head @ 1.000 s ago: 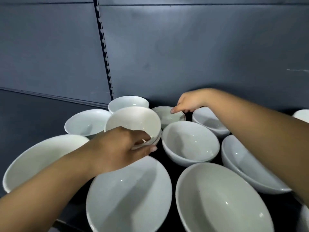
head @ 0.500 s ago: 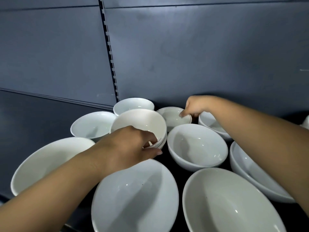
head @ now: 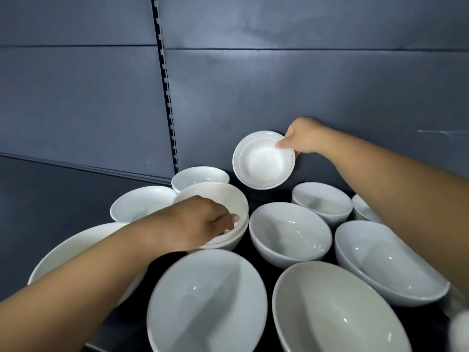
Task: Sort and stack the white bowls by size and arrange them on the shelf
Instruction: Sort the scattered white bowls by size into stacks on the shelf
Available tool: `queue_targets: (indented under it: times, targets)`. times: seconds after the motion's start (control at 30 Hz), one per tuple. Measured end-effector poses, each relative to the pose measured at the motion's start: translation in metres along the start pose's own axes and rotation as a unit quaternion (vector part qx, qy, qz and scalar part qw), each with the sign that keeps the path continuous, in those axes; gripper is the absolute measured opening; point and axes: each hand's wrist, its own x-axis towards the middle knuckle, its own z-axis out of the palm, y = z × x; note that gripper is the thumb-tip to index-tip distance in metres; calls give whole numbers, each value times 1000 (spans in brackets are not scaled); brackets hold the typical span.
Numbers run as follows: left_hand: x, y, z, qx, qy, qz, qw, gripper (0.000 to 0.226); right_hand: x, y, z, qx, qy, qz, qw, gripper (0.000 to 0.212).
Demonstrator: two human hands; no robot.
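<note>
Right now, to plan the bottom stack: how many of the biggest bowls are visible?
4: far-left bowl under the left forearm, front-centre bowl, front-right bowl, and right bowl beside the right forearm. Others may lie out of frame.

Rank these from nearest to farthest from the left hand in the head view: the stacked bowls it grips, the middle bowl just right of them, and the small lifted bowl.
1. Stacked bowls, under the left hand.
2. Middle bowl, beside them on the right.
3. Small lifted bowl, raised at the back in the right hand.
</note>
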Motion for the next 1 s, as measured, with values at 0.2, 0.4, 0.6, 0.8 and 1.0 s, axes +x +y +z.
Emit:
queue_targets:
  times: [0.2, 0.4, 0.6, 0.8, 1.0]
  targets:
    - [-4, 17, -47, -5, 182, 39, 983, 49, -45, -22, -54, 8, 120, -9, 993, 31]
    - [-11, 17, -62, -190, 326, 125, 917, 107, -112, -40, -84, 87, 174, -31, 981, 50]
    - [-31, 48, -49, -274, 292, 335, 853, 106, -160, -43, -78, 202, 166, -9, 965, 50]
    - [-38, 83, -30, -394, 257, 330, 818, 100, -221, -25, -74, 343, 157, 15, 926, 26]
    - [-61, 162, 10, -420, 238, 338, 808, 114, -321, 35, -78, 503, 59, -60, 860, 38]
